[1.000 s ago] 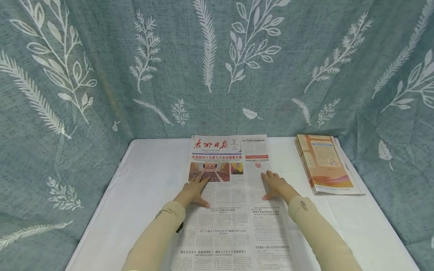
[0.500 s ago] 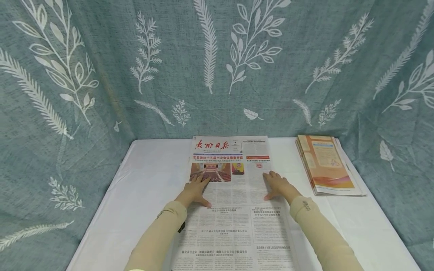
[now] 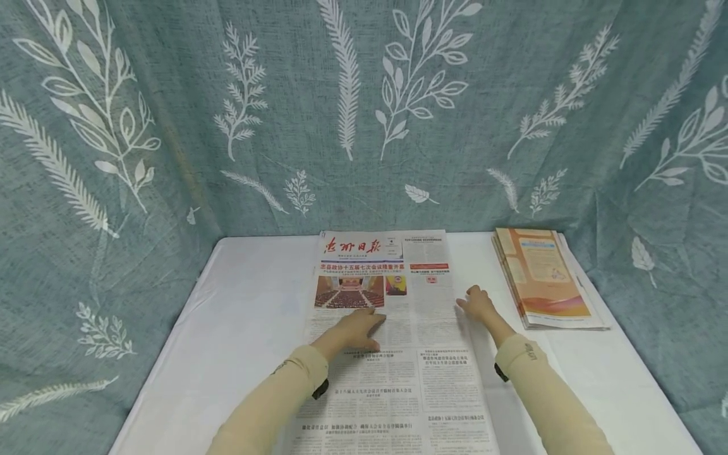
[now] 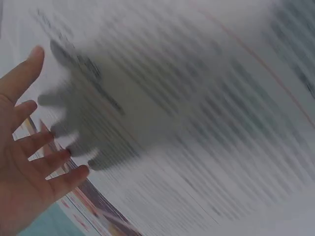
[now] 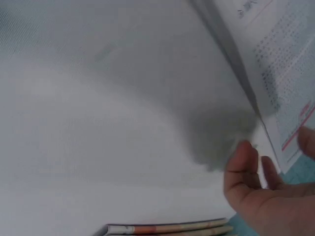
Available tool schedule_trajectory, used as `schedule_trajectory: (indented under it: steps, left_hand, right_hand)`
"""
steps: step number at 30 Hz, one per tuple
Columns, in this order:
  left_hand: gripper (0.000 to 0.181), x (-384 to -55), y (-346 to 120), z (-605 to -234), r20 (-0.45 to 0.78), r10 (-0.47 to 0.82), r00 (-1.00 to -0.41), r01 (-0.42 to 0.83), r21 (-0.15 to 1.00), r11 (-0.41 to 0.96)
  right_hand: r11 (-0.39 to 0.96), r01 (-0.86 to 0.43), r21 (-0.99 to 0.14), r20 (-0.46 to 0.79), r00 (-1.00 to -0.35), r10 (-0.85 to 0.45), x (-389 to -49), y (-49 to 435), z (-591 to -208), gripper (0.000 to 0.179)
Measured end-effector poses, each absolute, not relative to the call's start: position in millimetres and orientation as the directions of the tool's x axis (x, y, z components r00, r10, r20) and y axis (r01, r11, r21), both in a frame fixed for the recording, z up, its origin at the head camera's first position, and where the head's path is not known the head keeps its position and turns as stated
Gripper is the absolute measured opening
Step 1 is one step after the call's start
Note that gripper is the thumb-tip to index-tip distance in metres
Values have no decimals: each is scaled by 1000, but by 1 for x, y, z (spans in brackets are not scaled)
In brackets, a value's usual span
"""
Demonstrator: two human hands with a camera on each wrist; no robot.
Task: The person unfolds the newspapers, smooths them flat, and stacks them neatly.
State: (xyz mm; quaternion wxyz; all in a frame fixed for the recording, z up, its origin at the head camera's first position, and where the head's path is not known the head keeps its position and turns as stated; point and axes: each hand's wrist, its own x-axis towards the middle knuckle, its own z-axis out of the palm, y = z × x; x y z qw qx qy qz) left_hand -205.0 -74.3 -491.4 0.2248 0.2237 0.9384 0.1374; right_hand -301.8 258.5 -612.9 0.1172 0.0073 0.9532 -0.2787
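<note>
A newspaper [image 3: 392, 373] with a red masthead and a hall photo lies lengthwise on the white-covered table. Over its middle, just below the photo, is my left hand [image 3: 358, 330], fingers extended to the right. In the left wrist view this left hand [image 4: 24, 182] has its fingers spread, with their shadow on the printed page. My right hand [image 3: 479, 306] is at the newspaper's right edge. The right wrist view shows the right hand [image 5: 275, 206] with fingers loosely bent outside that edge and the thumb [image 5: 306, 141] over the print, a gap between them.
A stack of orange-and-tan printed papers [image 3: 546, 278] sits at the table's back right. Green leaf-patterned cloth [image 3: 364, 114] hangs behind and along both sides. The white table cover [image 3: 239, 303] shows on either side of the newspaper.
My left hand has slid right and slightly nearer, off the photo. My right hand has moved right, from on the page to its edge, and its fingers have drawn in. The newspaper stays put.
</note>
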Motion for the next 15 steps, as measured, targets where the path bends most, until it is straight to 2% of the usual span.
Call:
schedule_trajectory:
  steps: [3, 6, 8, 10, 15]
  left_hand:
    - [67, -200, -56, -492, -340, 543, -767, 429, 357, 830]
    - [69, -195, -39, -493, -336, 586, -737, 477, 355, 804]
    - [71, -193, -30, -496, -345, 601, -721, 503, 336, 797]
    - [73, -190, -22, -497, -353, 601, -717, 513, 316, 798]
    - [76, -185, -11, -498, -369, 557, -744, 502, 241, 831]
  right_hand:
    - [821, 165, -546, -264, -964, 18, -336, 288, -677, 64]
    - [779, 266, -568, -354, -933, 60, -345, 299, -700, 56]
    - [732, 320, -602, -407, -911, 64, -344, 300, -699, 48]
    - [675, 348, -651, -452, -892, 24, -336, 299, -690, 47]
    - [537, 365, -761, -476, -876, -80, -319, 299, -670, 46]
